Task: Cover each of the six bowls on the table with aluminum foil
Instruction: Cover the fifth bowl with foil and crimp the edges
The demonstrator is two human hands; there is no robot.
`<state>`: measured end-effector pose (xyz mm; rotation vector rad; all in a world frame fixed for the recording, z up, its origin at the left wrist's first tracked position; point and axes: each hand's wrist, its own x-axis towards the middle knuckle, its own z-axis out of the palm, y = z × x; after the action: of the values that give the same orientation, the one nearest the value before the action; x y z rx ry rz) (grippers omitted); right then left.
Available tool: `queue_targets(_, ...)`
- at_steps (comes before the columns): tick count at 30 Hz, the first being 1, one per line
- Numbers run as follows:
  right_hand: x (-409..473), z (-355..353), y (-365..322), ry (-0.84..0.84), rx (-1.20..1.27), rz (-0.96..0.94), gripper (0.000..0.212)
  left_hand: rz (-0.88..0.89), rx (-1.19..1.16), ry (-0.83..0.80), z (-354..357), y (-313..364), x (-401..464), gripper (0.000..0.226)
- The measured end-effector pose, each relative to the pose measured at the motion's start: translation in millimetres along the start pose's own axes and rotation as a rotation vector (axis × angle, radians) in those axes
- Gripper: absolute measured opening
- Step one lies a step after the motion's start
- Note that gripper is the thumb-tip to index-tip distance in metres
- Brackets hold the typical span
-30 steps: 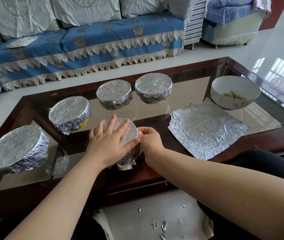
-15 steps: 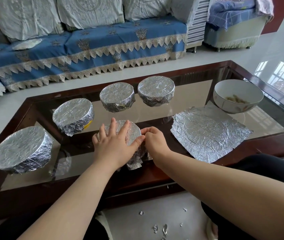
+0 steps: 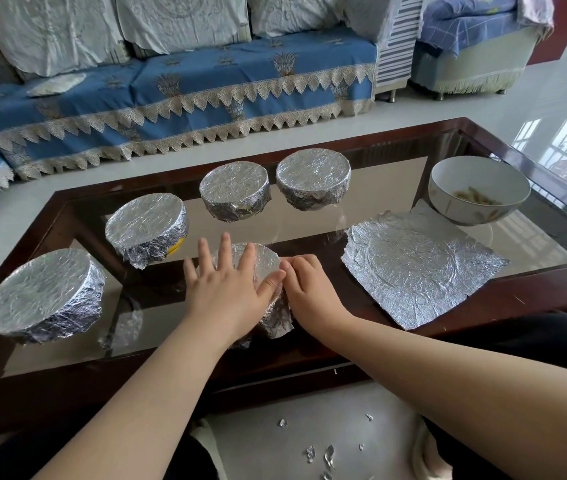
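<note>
The left hand (image 3: pixel 228 295) lies flat with fingers spread on top of the foil-wrapped bowl (image 3: pixel 264 268) at the near middle of the glass table (image 3: pixel 309 230), while the right hand (image 3: pixel 306 289), fingers curled together, presses the foil against that bowl's right side. Four other covered bowls sit in an arc to the left and behind. The white bowl (image 3: pixel 478 195) stands uncovered at the far right, just beyond a loose foil sheet (image 3: pixel 417 265) lying flat.
</note>
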<state>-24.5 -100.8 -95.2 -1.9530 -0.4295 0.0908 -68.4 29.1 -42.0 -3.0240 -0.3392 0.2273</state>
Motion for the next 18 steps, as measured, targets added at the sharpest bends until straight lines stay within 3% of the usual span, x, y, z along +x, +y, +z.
queue_targets(6, -4, 8, 0, 0.072, 0.174, 0.121, 0.03, 0.064, -0.17, 0.072, 13, -3, 5, 0.066)
queue_targets(18, -10, 20, -2, 0.145, 0.31, 0.263, 0.012, 0.092, -0.117, 0.086, 17, -4, 4, 0.059)
